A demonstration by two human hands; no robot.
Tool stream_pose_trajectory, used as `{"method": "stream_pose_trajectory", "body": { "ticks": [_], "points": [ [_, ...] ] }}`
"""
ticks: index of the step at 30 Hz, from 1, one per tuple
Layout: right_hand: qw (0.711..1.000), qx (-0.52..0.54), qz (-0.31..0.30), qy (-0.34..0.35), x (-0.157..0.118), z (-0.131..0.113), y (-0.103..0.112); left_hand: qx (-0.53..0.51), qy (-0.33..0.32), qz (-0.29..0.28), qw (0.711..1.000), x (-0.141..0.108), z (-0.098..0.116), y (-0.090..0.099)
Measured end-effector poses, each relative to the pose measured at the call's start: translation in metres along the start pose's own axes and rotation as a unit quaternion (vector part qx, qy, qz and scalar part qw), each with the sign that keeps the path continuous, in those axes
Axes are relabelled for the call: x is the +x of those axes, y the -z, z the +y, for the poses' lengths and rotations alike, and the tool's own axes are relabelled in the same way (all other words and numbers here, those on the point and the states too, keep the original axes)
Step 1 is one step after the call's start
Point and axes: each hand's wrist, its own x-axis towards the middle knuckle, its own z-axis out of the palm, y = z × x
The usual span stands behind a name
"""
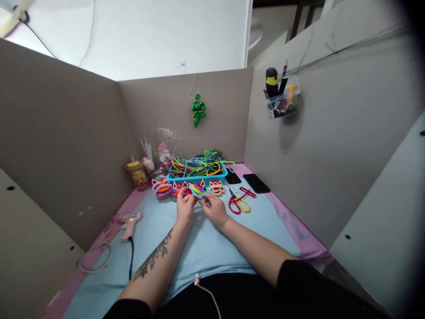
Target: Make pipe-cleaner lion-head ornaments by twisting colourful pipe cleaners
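Note:
Close together over the middle of the blue cloth, my left hand [186, 207] and my right hand [213, 209] pinch with fingers closed. Between their fingertips is a colourful pipe-cleaner piece [198, 188] with light blue, yellow and purple parts; my fingers hide its lower edge. Just behind my hands stand other pipe-cleaner animal heads: a pink one with an orange mouth [162, 188], a magenta one [179, 189] partly covered by my left hand, and a white and red one [217, 188]. Scissors [239, 204] with red and yellow handles lie to the right of my right hand.
A blue basket [195, 179] heaped with pipe cleaners stands behind. Two dark phones [256, 183] lie back right. A pink glue gun [131, 226] with its cord and a cup [137, 175] are at left. Grey partitions enclose the table; a pen holder [282, 105] hangs right.

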Motion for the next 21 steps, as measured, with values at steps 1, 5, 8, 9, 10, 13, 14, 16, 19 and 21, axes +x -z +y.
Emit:
{"method": "stream_pose_trajectory", "body": {
  "ticks": [1,5,8,9,10,13,14,16,19,21],
  "points": [
    [1.0,-0.01,-0.002,0.0,-0.0005,0.0011,-0.0011,0.007,-0.005,-0.002,1.0,0.0002,-0.001,0.0005],
    [1.0,-0.024,-0.005,-0.017,-0.0005,0.0059,-0.0022,0.015,-0.003,-0.009,1.0,-0.0014,-0.0007,0.0],
    [1.0,0.018,-0.008,-0.015,0.0009,0.0066,-0.0007,0.008,0.018,-0.012,1.0,-0.0042,0.0025,-0.002],
    [0.999,0.03,-0.007,-0.012,0.0014,0.0062,-0.0003,0.007,0.027,-0.014,1.0,-0.0052,0.0037,-0.0028],
    [0.999,0.037,-0.004,-0.009,0.0018,0.0056,0.0,0.006,0.034,-0.015,0.999,-0.0062,0.0047,-0.0036],
    [0.999,0.045,0.002,0.002,0.0027,0.0038,0.0002,0.0,0.059,-0.018,0.998,-0.0082,0.0067,-0.0058],
    [0.999,0.047,0.002,0.006,0.0029,0.0036,0.0001,-0.001,0.067,-0.017,0.998,-0.0084,0.0069,-0.0063],
    [0.999,0.049,0.001,0.009,0.0031,0.0041,-0.0003,-0.003,0.079,-0.013,0.997,-0.0082,0.0068,-0.0067],
    [1.0,0.025,0.0,-0.012,0.0032,0.0071,-0.0014,-0.016,0.086,-0.009,0.996,-0.0068,0.0064,-0.0064],
    [1.0,-0.008,0.006,-0.027,0.0033,0.0098,-0.0025,-0.032,0.085,-0.008,0.996,-0.006,0.0064,-0.006]
  ]
}}
